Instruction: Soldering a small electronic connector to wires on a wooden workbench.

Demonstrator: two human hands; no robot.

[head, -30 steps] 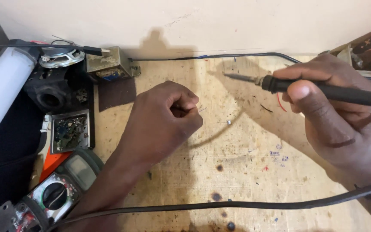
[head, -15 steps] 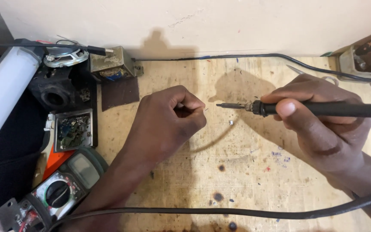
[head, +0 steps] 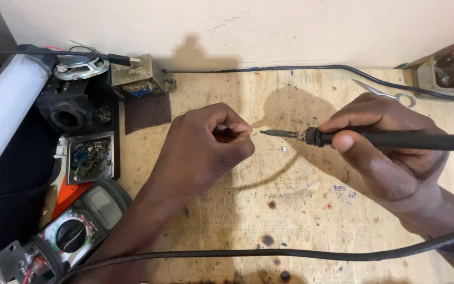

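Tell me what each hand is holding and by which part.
The right hand grips a soldering iron by its black handle, just behind the metal tip. The left hand pinches something tiny at its fingertips; what it is cannot be told.

Pinched part between fingers (head: 232,128) indiscernible

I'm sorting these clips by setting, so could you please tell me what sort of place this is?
Most likely an electronics repair bench. The right hand holds a soldering iron over a scorched wooden worktop, and a multimeter and a small tray of circuit parts lie at the left edge.
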